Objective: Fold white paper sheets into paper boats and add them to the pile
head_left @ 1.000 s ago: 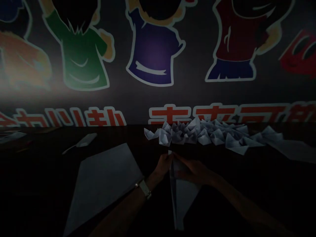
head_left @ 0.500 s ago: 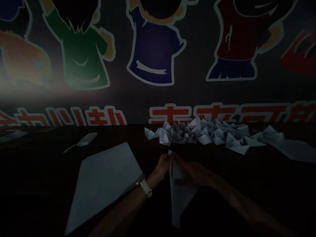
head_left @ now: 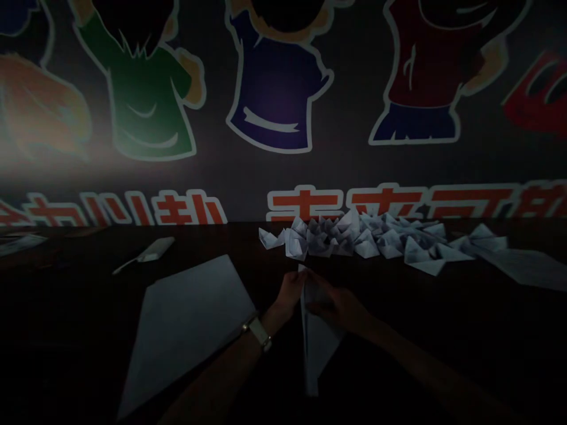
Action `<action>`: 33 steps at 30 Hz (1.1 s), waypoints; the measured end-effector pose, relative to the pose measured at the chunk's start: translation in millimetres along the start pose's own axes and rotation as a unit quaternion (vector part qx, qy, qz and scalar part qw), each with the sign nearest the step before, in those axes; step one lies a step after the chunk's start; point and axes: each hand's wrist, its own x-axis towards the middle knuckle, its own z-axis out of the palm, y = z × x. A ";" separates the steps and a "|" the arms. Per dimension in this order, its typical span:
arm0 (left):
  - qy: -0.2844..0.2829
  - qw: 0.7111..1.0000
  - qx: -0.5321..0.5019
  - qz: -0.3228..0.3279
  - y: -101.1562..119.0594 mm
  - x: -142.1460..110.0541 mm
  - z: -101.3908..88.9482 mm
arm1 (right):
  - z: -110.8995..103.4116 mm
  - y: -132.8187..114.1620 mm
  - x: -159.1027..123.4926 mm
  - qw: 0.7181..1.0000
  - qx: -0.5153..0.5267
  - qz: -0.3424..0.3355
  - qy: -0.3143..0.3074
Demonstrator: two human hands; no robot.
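Note:
Both of my hands are low in the middle of the dark table, pinching a folded white paper sheet (head_left: 316,345) at its upper end. My left hand (head_left: 290,293) grips the sheet's left side, with a wristwatch (head_left: 259,333) on that wrist. My right hand (head_left: 339,310) presses on the sheet's right side and hides part of the fold. The sheet's long point hangs toward me. Just beyond my fingers lies a heap of several folded paper boats (head_left: 354,239).
A large paper sheet (head_left: 188,336) lies left of my arm. A white-bladed tool with a thin handle (head_left: 150,251) lies beyond it. Another loose sheet (head_left: 527,268) lies far right. The table's far side meets a wall mural (head_left: 279,88) of cartoon figures.
The folded sheet has drawn up and narrowed, with its lower point shifted slightly left. My right hand has moved left, closer to my left hand.

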 end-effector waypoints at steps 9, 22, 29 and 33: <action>-0.010 0.999 -0.029 0.016 5.7 -7.0 4.4 | -3.5 -3.9 -0.4 0.998 -0.052 0.012 0.019; -0.060 0.992 -0.113 0.011 -1.1 -10.5 12.8 | -8.3 -18.5 -1.2 0.984 -0.174 0.035 0.024; -0.012 0.998 -0.025 0.053 -2.1 -10.3 13.3 | 2.0 -8.5 3.1 0.982 0.075 0.010 0.170; -0.048 0.994 0.048 0.084 -4.0 -13.7 18.4 | -6.6 7.4 11.9 0.955 0.175 0.073 0.226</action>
